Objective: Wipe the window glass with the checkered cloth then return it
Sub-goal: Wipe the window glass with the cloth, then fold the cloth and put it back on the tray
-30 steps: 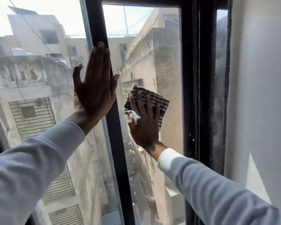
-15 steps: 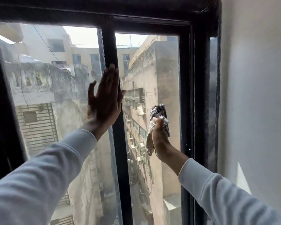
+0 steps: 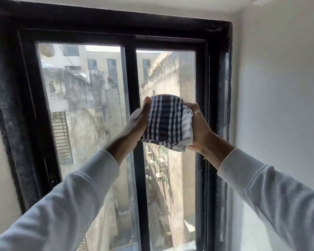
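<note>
Item: checkered cloth (image 3: 168, 122), dark blue/white, bunched into a thick wad w/ a paler fold showing at its right and lower edge. Location: held up in the air between both hands, in front of the centre post (image 3: 134, 84) and the right pane (image 3: 170, 187); appears clear of the glass, not pressed to it, though exact gap can't be judged. Left hand (image 3: 140, 122): closed on cloth's left edge, thumb tip at the top corner, palm side toward the fabric. Right hand (image 3: 198, 127): wrapped round the right side and lower corner, fingers hidden behind the wad. Both arms in light grey sleeves (image 3: 65, 201), reaching fwd. Window: black frame (image 3: 116, 20), two panes; left pane (image 3: 80, 105) and right pane both show buildings outside fairly clearly, some haze/streaks toward the lower left pane, so can't confirm every patch is clean. White wall (image 3: 279, 87) to the right. Status, est.: wiping step looks finished or paused, since the cloth is off the glass and being gathered or refolded w/ two hands. Remaining, est.: maybe another pass if the fold is only to get a fresh face; otherwise the return of the cloth is still to do. Storage spot for the cloth: not in view, so no telling where it goes. No bench or shelf visible.
</note>
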`<state>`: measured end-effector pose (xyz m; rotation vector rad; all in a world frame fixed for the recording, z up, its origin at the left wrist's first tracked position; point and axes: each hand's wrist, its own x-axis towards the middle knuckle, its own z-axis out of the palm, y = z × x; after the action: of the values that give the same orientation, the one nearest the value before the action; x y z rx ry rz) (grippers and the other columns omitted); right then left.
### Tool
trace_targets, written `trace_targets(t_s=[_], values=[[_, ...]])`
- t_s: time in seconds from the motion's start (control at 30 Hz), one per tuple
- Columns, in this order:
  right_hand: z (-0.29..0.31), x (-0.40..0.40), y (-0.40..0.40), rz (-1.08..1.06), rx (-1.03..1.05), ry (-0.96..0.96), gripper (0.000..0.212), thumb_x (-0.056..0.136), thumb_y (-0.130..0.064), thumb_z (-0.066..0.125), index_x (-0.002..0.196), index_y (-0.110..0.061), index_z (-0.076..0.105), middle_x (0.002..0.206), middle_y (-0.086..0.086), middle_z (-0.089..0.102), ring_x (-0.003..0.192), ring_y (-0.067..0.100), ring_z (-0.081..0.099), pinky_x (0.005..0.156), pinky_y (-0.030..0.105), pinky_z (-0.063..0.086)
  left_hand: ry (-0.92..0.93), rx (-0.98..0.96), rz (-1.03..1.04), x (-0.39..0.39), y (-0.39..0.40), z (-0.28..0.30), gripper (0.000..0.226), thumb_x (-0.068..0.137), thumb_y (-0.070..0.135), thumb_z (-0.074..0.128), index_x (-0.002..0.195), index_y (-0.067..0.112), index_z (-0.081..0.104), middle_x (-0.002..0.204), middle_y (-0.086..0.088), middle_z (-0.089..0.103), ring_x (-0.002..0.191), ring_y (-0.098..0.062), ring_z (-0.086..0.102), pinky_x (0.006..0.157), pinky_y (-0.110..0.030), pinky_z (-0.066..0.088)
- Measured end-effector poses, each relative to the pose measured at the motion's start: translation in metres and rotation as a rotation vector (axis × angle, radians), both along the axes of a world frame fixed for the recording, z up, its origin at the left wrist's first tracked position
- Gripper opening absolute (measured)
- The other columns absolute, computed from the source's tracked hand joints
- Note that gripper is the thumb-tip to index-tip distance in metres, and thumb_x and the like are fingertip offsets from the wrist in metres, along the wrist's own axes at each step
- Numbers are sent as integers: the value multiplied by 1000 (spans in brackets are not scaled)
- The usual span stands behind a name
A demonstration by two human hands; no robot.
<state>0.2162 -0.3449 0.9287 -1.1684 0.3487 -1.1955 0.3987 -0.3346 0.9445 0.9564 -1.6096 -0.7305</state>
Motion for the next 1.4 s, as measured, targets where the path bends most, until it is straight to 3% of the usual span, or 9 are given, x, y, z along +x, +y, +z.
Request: trace_targets(t_s=[0.2,0.37,0.5,0.63,0.7,0.87,0.97,1.17,1.4], values=[[-33,-44,59,-245,-26,208,46,110,-46,37,117,-12,66,106,12,75,100,30,74,83,44,66,163,-16,-67,-20,37,-42,36,118,42,49,100,24,76,86,8,79,76,-8,76,72,-27,63],[-87,-93,134,-637,-4,275,45,106,-24,67,127,15,64,115,24,77,97,32,80,87,49,68,140,-64,-71,-54,68,-99,43,113,45,60,106,5,75,93,-5,72,86,-22,68,79,-41,56],[-151,-121,203,-902,117,245,22,99,-23,77,98,-1,77,99,14,83,85,26,79,87,45,68,147,0,-154,-103,105,-176,33,114,39,61,98,13,73,87,-7,75,81,-16,67,74,-37,56],[-230,-151,272,-945,339,188,26,94,-22,83,111,-3,76,106,13,85,97,28,82,91,44,68,154,139,-219,-148,154,-268,33,112,43,60,95,17,70,87,0,70,83,-15,63,75,-41,54],[-276,-171,308,-916,444,191,29,91,-15,84,116,-3,76,111,16,83,102,30,81,95,48,66,88,199,-210,-170,180,-315,30,112,47,59,91,26,65,82,14,66,79,-8,61,74,-39,54],[-411,-215,387,-1025,684,220,15,95,0,75,109,-6,71,89,7,81,78,20,77,63,37,67,-164,269,-292,-220,240,-439,29,116,38,56,96,18,64,81,16,62,71,6,60,63,-9,40],[-499,-235,423,-1079,824,219,17,99,-4,73,114,-7,69,87,5,81,74,18,78,62,39,67,-313,342,-345,-249,268,-524,32,116,45,53,94,22,60,83,11,63,84,-20,61,73,-30,44],[-686,-273,464,-1107,1042,269,14,104,-16,70,118,-20,69,102,-3,80,89,16,76,76,42,67,-573,463,-412,-299,304,-699,50,112,66,40,106,20,59,101,0,76,94,-30,70,89,-50,60],[-883,-311,471,-1216,1169,355,9,99,-14,77,106,-17,73,99,5,81,98,32,79,82,48,68,-726,493,-443,-349,313,-881,43,116,59,39,112,20,56,103,-1,73,93,-27,66,80,-38,43]])
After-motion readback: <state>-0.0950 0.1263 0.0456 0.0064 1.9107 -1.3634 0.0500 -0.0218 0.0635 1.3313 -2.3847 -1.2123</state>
